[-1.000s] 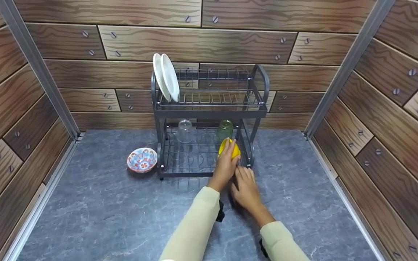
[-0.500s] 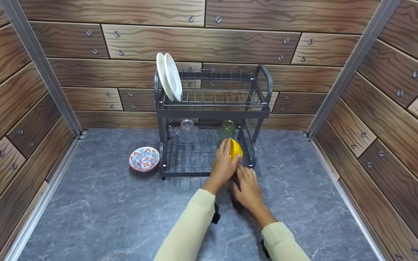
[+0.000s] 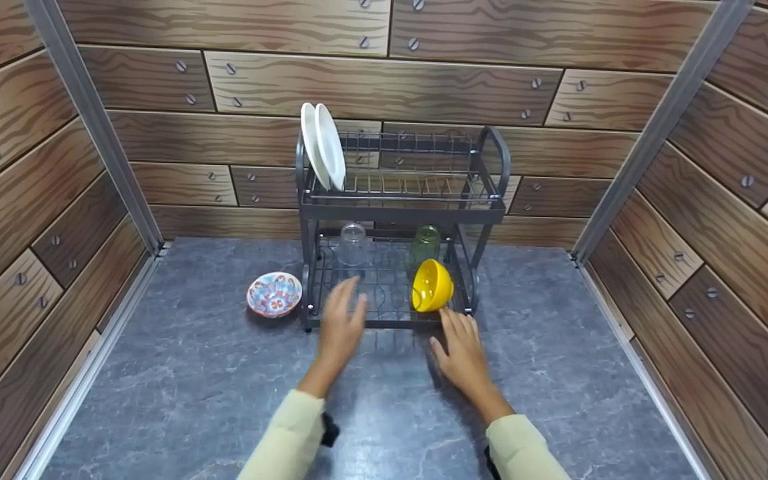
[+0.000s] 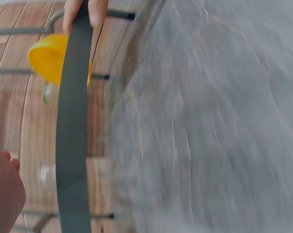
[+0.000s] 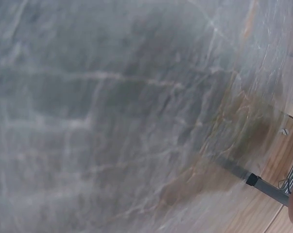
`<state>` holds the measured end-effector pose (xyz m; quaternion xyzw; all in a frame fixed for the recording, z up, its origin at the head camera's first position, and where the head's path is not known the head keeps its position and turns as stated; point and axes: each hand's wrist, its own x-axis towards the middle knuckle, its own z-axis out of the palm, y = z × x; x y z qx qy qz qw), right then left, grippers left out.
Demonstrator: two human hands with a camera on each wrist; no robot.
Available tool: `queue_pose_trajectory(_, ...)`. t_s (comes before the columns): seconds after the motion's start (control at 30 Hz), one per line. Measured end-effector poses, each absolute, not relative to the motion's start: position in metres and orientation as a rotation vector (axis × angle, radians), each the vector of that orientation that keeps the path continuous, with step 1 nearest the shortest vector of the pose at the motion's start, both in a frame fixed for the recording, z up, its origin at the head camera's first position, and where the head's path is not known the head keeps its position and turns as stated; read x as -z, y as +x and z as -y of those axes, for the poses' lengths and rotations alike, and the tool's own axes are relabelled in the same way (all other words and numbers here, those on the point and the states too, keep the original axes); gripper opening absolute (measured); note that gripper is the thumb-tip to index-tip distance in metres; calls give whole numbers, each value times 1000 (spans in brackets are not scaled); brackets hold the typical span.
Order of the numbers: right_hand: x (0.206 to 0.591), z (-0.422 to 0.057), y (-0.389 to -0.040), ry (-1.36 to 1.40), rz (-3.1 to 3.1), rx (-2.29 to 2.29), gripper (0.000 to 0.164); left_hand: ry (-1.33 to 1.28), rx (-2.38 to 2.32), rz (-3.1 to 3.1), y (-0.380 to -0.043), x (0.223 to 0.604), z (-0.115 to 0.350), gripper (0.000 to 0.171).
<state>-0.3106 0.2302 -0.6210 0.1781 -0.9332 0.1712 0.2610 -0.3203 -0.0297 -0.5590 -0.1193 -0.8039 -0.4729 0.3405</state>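
On the right of the lower tier of a dark two-tier dish rack (image 3: pixel 401 215), a yellow bowl (image 3: pixel 441 287) stands on its side, its opening to the left. My left hand (image 3: pixel 341 333) is in front of the rack, fingers extended, thumb apart, holding nothing. In the left wrist view, part of that hand (image 4: pixel 5 189) shows at the left edge. My right hand (image 3: pixel 464 353) holds the rack's front rail near its right corner, just below the bowl. Its fingers (image 4: pixel 97 12) show on both sides of the rail in the left wrist view.
A clear glass (image 3: pixel 353 243) and a green glass (image 3: pixel 426 243) stand upside down at the back of the lower tier. Two white plates (image 3: pixel 332 147) lean upright at the upper tier's left. A patterned bowl (image 3: pixel 274 295) sits left of the rack. Wood-patterned walls (image 3: pixel 384 87) enclose the grey surface.
My left hand has let go of the yellow bowl and moved left and back toward me. The bowl turned to face left before release. My right hand stays at the rail.
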Motion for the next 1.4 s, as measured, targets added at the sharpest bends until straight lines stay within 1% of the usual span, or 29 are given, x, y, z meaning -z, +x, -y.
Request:
queue_pose_trajectory(0.13,620,-232,-311,476,2533,-469,60,-202,1251,1994,-313,560,68,32)
queue_pose_trajectory(0.27,619,-233,-311,473,2536,-473,61,-40,1282,1957,-311,570,105,30)
queue_pose_trajectory(0.4,619,-234,-311,468,2538,-479,62,147,1326,1947,-316,585,134,34)
queue_pose_trajectory(0.57,621,-233,-309,475,2536,-489,63,353,1390,1992,-328,605,158,44)
queue_pose_trajectory(0.7,623,-233,-308,474,2535,-493,63,448,1431,2061,-338,618,166,52)
queue_pose_trajectory(0.87,620,-232,-308,489,2523,-490,64,498,1471,2099,-347,627,168,59)
queue_pose_trajectory(1.17,618,-230,-309,494,2558,-475,70,550,1611,2088,-356,638,170,63)
queue_pose_trajectory(1.4,619,-231,-309,499,2536,-471,73,535,1714,2032,-359,635,167,66)
